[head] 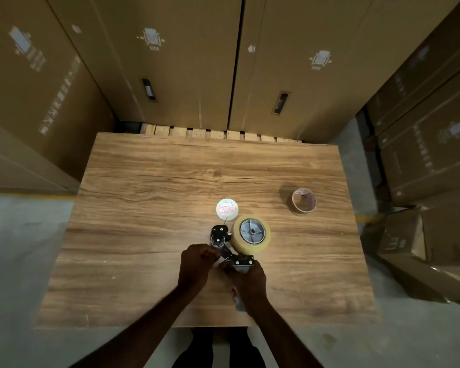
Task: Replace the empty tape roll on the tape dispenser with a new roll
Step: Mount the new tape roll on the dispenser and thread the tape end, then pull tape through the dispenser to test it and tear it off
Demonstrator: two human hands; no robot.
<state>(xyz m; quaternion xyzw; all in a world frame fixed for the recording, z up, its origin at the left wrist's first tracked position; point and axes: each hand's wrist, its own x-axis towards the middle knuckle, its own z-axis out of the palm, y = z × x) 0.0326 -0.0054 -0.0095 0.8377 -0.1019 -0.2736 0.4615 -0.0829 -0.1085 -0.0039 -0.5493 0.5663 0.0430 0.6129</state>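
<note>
Nearest me: right hand wrapped closed around the handle of the tape dispenser, which lies on its side on the table at about 6 o'clock from the table's centre. Left hand at 9 o'clock of the handle, fingers pinched tight near the roller end; likely on the loose tape end, though I cannot tell what is between them.

New roll already seated on the grey hub. Judged step: threading the tape through the front. Do it well by keeping the handle pinned, pulling the end straight and flat over the roller, sticky side away from the metal, no twist.

Round white label disc just beyond the dispenser at 12 o'clock. Empty core stands well apart at 2 o'clock.

Surface: wood-grain top, otherwise bare. Room: dim, concrete floor, tall cardboard cartons along the far edge and both sides
</note>
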